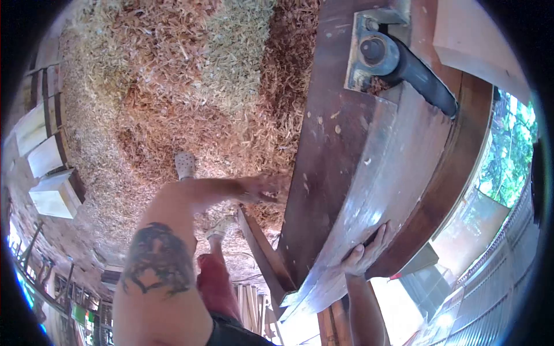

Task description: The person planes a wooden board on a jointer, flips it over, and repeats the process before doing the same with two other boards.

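Note:
My left hand [268, 187] is stretched out beside the dark side panel [323, 190] of a large wooden machine or bench, over the wood shavings. Its fingers are spread and somewhat blurred, and nothing shows in them. My right hand [369, 251] rests on the smooth, shiny top surface [398, 150], thumb and fingers apart. Between thumb and fingers is a small dark patch, too unclear to name. A metal bracket with a round bolt [374, 51] and a dark curved arm [424, 81] sits at the far end of the panel.
Wood shavings [173, 86] cover the floor. A narrow board [262, 248] slants against the panel near my legs. My shoe [184, 165] stands among the shavings. Pale blocks [56, 193] lie at the far left. Corrugated sheeting [490, 288] is at the lower right.

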### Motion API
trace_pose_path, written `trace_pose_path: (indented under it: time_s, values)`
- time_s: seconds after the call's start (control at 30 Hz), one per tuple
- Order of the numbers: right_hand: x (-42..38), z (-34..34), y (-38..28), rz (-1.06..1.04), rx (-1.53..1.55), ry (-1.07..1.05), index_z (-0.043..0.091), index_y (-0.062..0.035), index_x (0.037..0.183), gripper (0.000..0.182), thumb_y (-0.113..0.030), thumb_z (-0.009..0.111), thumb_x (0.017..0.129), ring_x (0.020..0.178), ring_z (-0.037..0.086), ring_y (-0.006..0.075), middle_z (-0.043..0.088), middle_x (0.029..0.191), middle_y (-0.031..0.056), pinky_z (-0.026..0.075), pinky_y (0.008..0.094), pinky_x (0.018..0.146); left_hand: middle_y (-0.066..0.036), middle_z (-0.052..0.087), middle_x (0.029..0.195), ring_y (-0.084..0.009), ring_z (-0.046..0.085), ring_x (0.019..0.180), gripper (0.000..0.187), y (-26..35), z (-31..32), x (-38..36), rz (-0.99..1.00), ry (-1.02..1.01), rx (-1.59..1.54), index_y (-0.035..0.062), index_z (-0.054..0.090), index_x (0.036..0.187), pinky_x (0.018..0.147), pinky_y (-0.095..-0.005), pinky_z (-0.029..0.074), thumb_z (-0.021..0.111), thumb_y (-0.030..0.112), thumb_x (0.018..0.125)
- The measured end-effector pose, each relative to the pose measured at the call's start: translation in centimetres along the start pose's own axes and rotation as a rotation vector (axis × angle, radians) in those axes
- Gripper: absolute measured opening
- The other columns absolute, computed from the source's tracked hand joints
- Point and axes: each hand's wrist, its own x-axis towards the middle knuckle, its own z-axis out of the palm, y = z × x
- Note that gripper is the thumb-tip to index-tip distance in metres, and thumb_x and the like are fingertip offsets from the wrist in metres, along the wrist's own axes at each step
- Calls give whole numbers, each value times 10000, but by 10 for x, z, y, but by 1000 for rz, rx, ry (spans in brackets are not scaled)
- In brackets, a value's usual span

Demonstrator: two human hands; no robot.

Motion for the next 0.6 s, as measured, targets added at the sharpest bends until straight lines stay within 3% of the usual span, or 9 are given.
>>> trace_pose_path:
  time_s: [0.1, 0.2, 0.3, 0.4, 0.47, 0.5, 0.6]
  values:
    - [1, -5, -3, 14, 34, 0, 355, 135, 1579, 705, -361, 381, 1079, 1489, 385, 565, 377, 1619, 378, 286, 665, 1239, -154, 296, 1731, -432, 373, 1545, 594, 0, -1, -167, -447, -112, -18, 300, 458, 1625, 1290, -560, 318, 557, 201, 1047]
    - [-4, 0, -3, 28, 114, 61, 372, 141, 1567, 690, -332, 407, 1065, 1491, 377, 569, 394, 1605, 383, 270, 657, 1252, -164, 367, 1689, -408, 415, 1521, 576, 61, -11, -364, -1120, -201, -70, 245, 464, 1620, 1282, -540, 327, 547, 270, 1050]
    - [-6, 1, 1, 32, 155, 126, 394, 131, 1558, 704, -326, 448, 1024, 1477, 384, 581, 419, 1585, 386, 274, 657, 1253, -175, 438, 1647, -384, 458, 1498, 586, 206, -10, -517, -1867, -41, -136, 189, 469, 1615, 1275, -520, 337, 537, 339, 1053]
    - [-9, -2, 3, 57, 138, 142, 408, 106, 1561, 712, -321, 475, 996, 1472, 391, 576, 429, 1592, 361, 282, 660, 1246, -185, 509, 1605, -359, 500, 1474, 621, 359, 11, -568, -2310, 128, -167, 134, 475, 1610, 1267, -501, 346, 526, 408, 1056]
    - [-9, 5, 1, 98, 195, 247, 422, 48, 1585, 710, -318, 501, 981, 1477, 401, 554, 437, 1622, 302, 301, 645, 1228, -192, 556, 1577, -343, 529, 1459, 657, 436, 15, -554, -2412, 45, -241, 97, 479, 1607, 1262, -487, 353, 519, 454, 1057]
    - [-11, 5, 1, 110, 201, 259, 433, 44, 1580, 716, -311, 517, 963, 1480, 397, 552, 443, 1622, 292, 300, 645, 1230, -196, 580, 1563, -335, 543, 1451, 678, 468, 9, -530, -2336, -128, -293, 79, 480, 1605, 1260, -481, 356, 516, 477, 1058]
    - [-15, 12, 3, 113, 229, 340, 472, 30, 1558, 723, -290, 556, 915, 1496, 379, 542, 443, 1632, 270, 285, 650, 1244, -129, 712, 1379, -310, 683, 1248, 457, 498, 14, -480, -1473, -897, -395, 156, 728, 1307, 1036, -555, 524, 590, 434, 973]
